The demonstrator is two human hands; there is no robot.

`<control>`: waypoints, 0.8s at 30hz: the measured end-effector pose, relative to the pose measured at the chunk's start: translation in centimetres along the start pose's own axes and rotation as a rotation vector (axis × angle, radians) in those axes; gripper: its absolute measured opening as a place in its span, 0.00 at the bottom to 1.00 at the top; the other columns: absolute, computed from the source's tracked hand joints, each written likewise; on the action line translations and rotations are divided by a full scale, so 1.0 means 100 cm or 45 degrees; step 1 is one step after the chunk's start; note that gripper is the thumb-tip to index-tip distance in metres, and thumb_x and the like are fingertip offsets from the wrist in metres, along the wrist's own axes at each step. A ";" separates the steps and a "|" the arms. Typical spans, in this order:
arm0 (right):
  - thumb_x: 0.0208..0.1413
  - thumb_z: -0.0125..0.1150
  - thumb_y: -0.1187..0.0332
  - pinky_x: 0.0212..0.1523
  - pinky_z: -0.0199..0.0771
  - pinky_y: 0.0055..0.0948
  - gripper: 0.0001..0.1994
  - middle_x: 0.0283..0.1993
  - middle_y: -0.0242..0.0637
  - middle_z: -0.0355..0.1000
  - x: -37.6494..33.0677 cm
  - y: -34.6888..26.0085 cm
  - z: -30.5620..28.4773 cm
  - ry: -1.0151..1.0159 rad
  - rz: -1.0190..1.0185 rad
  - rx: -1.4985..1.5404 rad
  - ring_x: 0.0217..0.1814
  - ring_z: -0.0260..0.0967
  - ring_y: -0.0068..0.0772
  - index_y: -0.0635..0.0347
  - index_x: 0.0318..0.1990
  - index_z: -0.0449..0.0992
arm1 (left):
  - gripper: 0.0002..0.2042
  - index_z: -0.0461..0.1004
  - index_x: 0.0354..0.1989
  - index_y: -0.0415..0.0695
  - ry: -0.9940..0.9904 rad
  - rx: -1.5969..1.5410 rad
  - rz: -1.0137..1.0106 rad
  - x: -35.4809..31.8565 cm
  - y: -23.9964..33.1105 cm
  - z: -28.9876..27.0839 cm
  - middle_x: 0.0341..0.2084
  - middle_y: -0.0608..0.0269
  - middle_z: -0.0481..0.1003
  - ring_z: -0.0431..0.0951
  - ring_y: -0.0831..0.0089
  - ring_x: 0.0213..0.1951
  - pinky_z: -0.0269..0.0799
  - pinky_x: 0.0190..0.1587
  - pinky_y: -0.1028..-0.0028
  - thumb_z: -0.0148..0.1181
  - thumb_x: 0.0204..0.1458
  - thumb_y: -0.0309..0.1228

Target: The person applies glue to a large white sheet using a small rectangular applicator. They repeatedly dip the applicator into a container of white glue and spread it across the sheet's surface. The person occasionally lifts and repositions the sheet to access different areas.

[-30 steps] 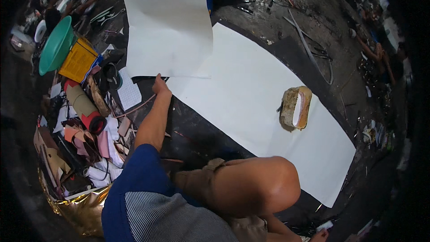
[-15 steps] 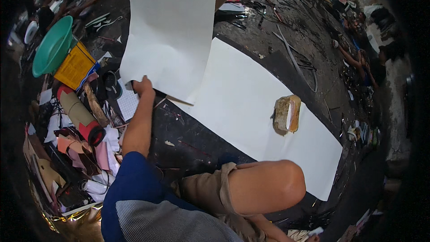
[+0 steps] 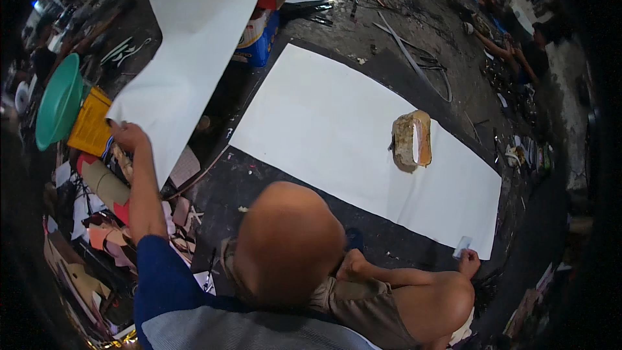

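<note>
My left hand point(image 3: 127, 135) pinches the lower edge of a large white sheet point(image 3: 188, 45), lifted and hanging at the far left. A second white sheet point(image 3: 311, 97) lies flat on a dark board in front of me. On its right half rests a rough tan and brown block point(image 3: 405, 142) with a white strip along one side; its kind I cannot make out. At the near right corner of that sheet, my right hand point(image 3: 469, 264) is closed on a small, flat, pale translucent piece point(image 3: 462, 246).
A green basin point(image 3: 59, 100) and a yellow box point(image 3: 91, 123) stand at the left, above a pile of scraps point(image 3: 110, 233). A blue container point(image 3: 262, 39) stands behind the lifted sheet. Grey strips point(image 3: 414, 58) lie on the far floor. Another person's arm point(image 3: 499, 48) shows at far right.
My left hand has drawn the upper sheet leftward, off the lying one, uncovering its far left corner. My right hand has come up to the near right corner with the pale piece.
</note>
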State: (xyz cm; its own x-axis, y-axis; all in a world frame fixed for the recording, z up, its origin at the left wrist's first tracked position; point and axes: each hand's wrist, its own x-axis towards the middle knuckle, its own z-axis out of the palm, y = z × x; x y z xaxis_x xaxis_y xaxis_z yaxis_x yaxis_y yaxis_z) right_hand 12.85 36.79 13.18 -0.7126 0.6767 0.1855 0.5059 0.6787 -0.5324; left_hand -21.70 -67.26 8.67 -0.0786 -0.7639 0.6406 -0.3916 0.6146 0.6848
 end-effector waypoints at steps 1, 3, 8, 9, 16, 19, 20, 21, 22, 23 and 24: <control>0.52 0.65 0.70 0.31 0.67 0.28 0.08 0.26 0.31 0.71 0.000 -0.010 0.015 -0.047 0.026 0.079 0.28 0.63 0.23 0.67 0.34 0.76 | 0.17 0.72 0.49 0.29 0.049 0.035 0.149 0.009 -0.010 0.005 0.47 0.37 0.74 0.73 0.43 0.49 0.69 0.54 0.60 0.53 0.52 0.24; 0.52 0.64 0.71 0.29 0.67 0.27 0.07 0.26 0.33 0.72 -0.004 -0.044 0.060 -0.129 0.059 0.150 0.27 0.65 0.22 0.67 0.33 0.75 | 0.15 0.72 0.47 0.27 -0.059 0.071 0.210 0.081 -0.053 -0.015 0.44 0.36 0.74 0.74 0.43 0.46 0.69 0.51 0.59 0.54 0.54 0.25; 0.51 0.64 0.68 0.32 0.70 0.29 0.09 0.27 0.35 0.74 0.029 -0.100 0.108 -0.245 0.137 0.144 0.30 0.68 0.24 0.66 0.33 0.77 | 0.17 0.70 0.51 0.27 0.100 0.148 0.120 0.063 -0.090 0.007 0.48 0.36 0.71 0.71 0.44 0.50 0.66 0.54 0.58 0.51 0.56 0.26; 0.52 0.63 0.68 0.33 0.70 0.29 0.09 0.27 0.35 0.74 0.041 -0.113 0.109 -0.216 0.100 0.125 0.29 0.68 0.24 0.67 0.33 0.77 | 0.18 0.69 0.53 0.27 0.041 0.134 0.015 0.041 -0.083 0.016 0.49 0.36 0.71 0.71 0.44 0.52 0.65 0.56 0.59 0.50 0.57 0.26; 0.54 0.62 0.69 0.22 0.67 0.21 0.06 0.24 0.28 0.70 0.093 -0.218 0.167 -0.325 0.094 0.431 0.25 0.65 0.19 0.64 0.34 0.77 | 0.16 0.73 0.46 0.30 -0.412 -0.122 -0.469 -0.001 -0.120 0.063 0.41 0.48 0.77 0.76 0.57 0.42 0.70 0.47 0.61 0.58 0.49 0.25; 0.56 0.63 0.69 0.15 0.60 0.19 0.06 0.21 0.25 0.66 0.098 -0.216 0.176 -0.315 0.081 0.384 0.20 0.59 0.14 0.62 0.35 0.75 | 0.16 0.75 0.43 0.32 -0.575 -0.196 -0.735 -0.040 -0.090 0.089 0.38 0.53 0.79 0.78 0.62 0.38 0.72 0.43 0.62 0.61 0.46 0.25; 0.56 0.63 0.69 0.16 0.60 0.19 0.06 0.22 0.25 0.67 0.095 -0.233 0.160 -0.319 0.120 0.366 0.20 0.60 0.14 0.62 0.34 0.75 | 0.13 0.76 0.40 0.33 -0.707 -0.098 -0.616 -0.080 -0.057 0.093 0.36 0.54 0.79 0.78 0.63 0.36 0.72 0.41 0.64 0.61 0.46 0.25; 0.56 0.63 0.69 0.17 0.60 0.19 0.06 0.22 0.25 0.67 0.093 -0.245 0.180 -0.371 0.122 0.444 0.20 0.60 0.14 0.62 0.34 0.75 | 0.12 0.76 0.38 0.34 -0.662 -0.310 -0.783 -0.052 -0.086 0.090 0.33 0.55 0.79 0.77 0.64 0.35 0.72 0.39 0.63 0.62 0.45 0.26; 0.56 0.63 0.69 0.17 0.61 0.19 0.06 0.22 0.26 0.67 0.090 -0.251 0.203 -0.436 0.139 0.518 0.20 0.60 0.15 0.62 0.35 0.75 | 0.11 0.77 0.36 0.35 -0.615 -0.518 -0.928 -0.026 -0.119 0.084 0.31 0.57 0.78 0.77 0.64 0.34 0.71 0.36 0.63 0.63 0.43 0.26; 0.56 0.63 0.69 0.17 0.61 0.19 0.06 0.22 0.26 0.67 0.091 -0.253 0.208 -0.456 0.139 0.507 0.20 0.60 0.15 0.62 0.35 0.75 | 0.11 0.76 0.35 0.36 -0.629 -0.475 -0.996 -0.030 -0.131 0.087 0.31 0.57 0.78 0.77 0.64 0.33 0.71 0.35 0.63 0.64 0.43 0.26; 0.56 0.63 0.68 0.17 0.60 0.19 0.06 0.23 0.26 0.68 0.094 -0.254 0.213 -0.470 0.135 0.501 0.20 0.60 0.15 0.62 0.35 0.75 | 0.11 0.76 0.35 0.36 -0.642 -0.443 -1.064 -0.037 -0.135 0.090 0.30 0.57 0.77 0.77 0.65 0.32 0.71 0.34 0.62 0.64 0.42 0.25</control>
State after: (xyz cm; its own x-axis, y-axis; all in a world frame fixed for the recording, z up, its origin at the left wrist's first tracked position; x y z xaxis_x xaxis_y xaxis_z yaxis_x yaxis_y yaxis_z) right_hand -17.02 19.77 10.90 -0.8263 0.5428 -0.1503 0.4150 0.4064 -0.8140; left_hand -24.40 -74.55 -6.10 -0.3099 -0.9174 -0.2498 -0.2172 -0.1875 0.9580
